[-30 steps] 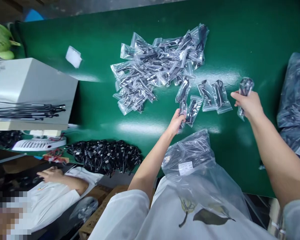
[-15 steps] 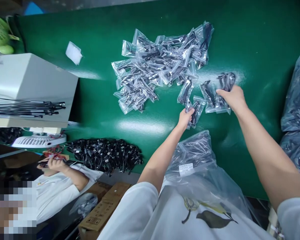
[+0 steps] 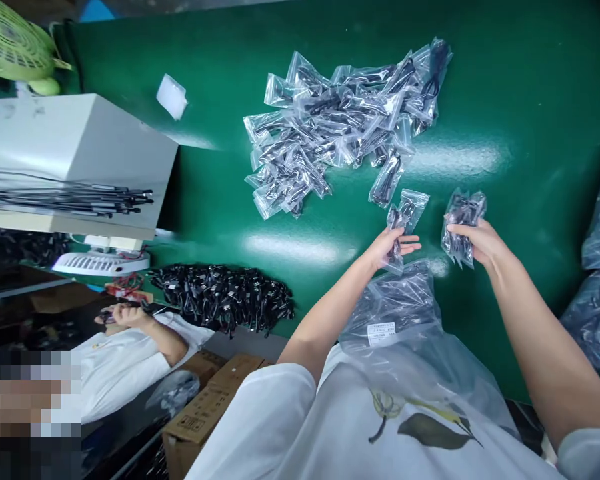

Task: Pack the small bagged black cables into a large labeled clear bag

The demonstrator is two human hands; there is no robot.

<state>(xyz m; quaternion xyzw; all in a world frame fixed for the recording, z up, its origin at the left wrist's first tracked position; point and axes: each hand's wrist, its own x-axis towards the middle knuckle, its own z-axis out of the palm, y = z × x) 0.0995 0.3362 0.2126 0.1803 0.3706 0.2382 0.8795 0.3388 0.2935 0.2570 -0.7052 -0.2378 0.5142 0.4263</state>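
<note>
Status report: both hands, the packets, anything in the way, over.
Left hand gripping a clear packet; another packet just beyond, contact unclear. Right hand holding a bunch of packets. Large labelled bag on the near side, not between the hands.

A green table [image 3: 525, 93] carries bagged cables [image 3: 345, 117] and loose black cables [image 3: 225, 297].

White short-sleeved T-shirt [image 3: 325, 437]. Front: large, pointed, dark olive leaf print [image 3: 433, 435]; left of leaf print, yellowish flower print [image 3: 386, 403] with dark stem [image 3: 379, 432]; just above leaf print, yellow streak [image 3: 441, 409].
</note>
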